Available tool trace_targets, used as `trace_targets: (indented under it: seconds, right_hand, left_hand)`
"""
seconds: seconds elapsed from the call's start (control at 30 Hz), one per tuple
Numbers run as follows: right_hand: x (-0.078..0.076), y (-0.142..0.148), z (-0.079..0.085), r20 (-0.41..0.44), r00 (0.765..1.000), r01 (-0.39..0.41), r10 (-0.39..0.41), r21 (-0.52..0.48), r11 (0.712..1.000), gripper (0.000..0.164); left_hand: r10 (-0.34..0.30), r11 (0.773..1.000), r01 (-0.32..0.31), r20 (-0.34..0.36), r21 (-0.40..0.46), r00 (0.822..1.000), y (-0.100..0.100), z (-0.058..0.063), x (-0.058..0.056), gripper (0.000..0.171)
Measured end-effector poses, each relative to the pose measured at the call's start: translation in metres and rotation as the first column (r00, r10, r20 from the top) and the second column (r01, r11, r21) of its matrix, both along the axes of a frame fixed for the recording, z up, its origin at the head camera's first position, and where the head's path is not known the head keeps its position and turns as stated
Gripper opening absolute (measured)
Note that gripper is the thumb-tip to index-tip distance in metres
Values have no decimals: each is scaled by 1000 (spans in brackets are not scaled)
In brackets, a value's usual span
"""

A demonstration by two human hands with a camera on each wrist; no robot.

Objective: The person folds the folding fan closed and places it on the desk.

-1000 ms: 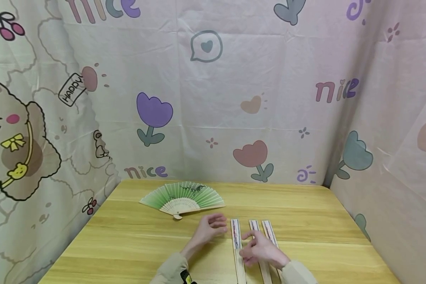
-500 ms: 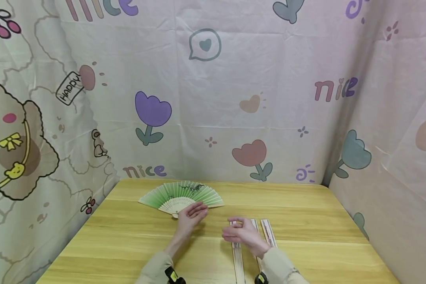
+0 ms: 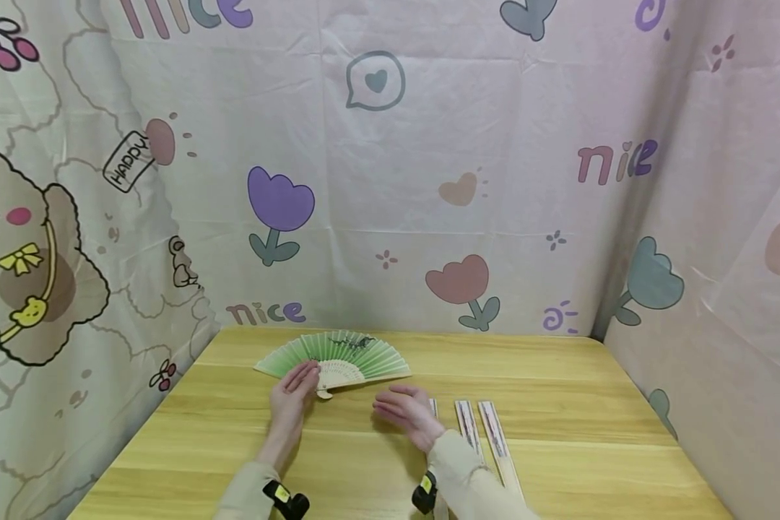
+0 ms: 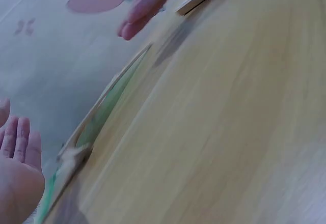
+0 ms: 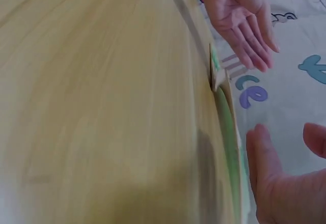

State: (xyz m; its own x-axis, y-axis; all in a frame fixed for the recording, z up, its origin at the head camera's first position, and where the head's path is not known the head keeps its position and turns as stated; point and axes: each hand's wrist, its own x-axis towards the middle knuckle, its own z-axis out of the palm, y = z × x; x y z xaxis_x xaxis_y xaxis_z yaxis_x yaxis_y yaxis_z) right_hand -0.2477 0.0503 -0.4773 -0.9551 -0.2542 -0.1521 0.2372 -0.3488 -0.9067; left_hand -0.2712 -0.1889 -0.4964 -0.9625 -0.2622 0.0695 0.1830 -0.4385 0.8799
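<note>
A green folding fan (image 3: 373, 360) lies spread on the table, its pale ribs and pivot facing me. My left hand (image 3: 292, 397) hovers at the fan's left part in the head view, overlapping its ribs. Its fingers are straight and hold nothing, as the right wrist view of the left hand (image 5: 239, 23) shows. To the right, near the fan's right corner, my right hand (image 3: 408, 415) is held with fingers extended and nothing in it. Beside it lie narrow slats like closed fans, the middle one (image 3: 466, 426) and the right one (image 3: 497, 440); a third is mostly hidden behind my right hand and sleeve.
The wooden table (image 3: 559, 404) ends at a printed cloth backdrop (image 3: 390, 180) at the back, with more cloth along both sides. Small black cameras (image 3: 286, 500) sit on both wrists.
Both hands have moved left, away from the slats; the left hand has come to the green fan's left side. The fan and the slats have stayed in place.
</note>
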Motion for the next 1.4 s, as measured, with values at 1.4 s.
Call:
trace_targets:
  seconds: [1.4]
  right_hand:
    - [-44,-94,-8,344,887,378,-308,-160,912,38]
  left_hand:
    - [105,918,-161,171,361,980,-18,-1,2,45]
